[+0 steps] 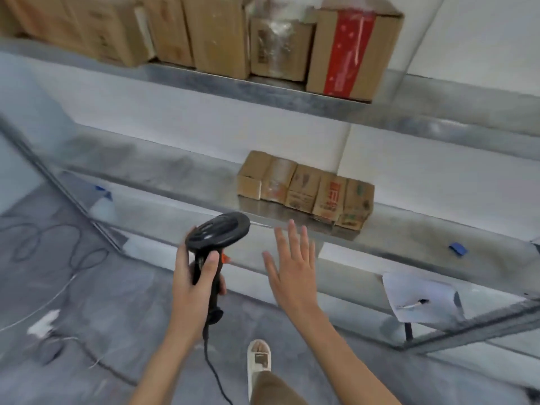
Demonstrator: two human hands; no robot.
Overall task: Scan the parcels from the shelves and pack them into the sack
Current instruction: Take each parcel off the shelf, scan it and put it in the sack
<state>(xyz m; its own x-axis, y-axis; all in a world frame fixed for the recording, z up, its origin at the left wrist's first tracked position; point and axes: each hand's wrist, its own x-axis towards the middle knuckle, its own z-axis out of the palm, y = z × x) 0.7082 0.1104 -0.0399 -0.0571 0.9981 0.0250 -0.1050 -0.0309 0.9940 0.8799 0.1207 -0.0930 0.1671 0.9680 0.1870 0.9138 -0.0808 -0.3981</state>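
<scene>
Metal shelves (187, 182) hold parcels (305, 190); left hand (195, 276) grips scanner (216, 238), right hand (292, 270) fingers spread.

A black scanner (217, 229) with an orange trigger, brown cardboard parcels (305, 190), one box (352, 52) striped red, silver-grey shelves (409, 226), blue tape (458, 248).

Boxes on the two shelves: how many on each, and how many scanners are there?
Upper shelf boxes: 5 in view; the frame cuts off more at the left
Lower shelf boxes: 5
Scanner, in the left hand: 1
Total: 11
</scene>
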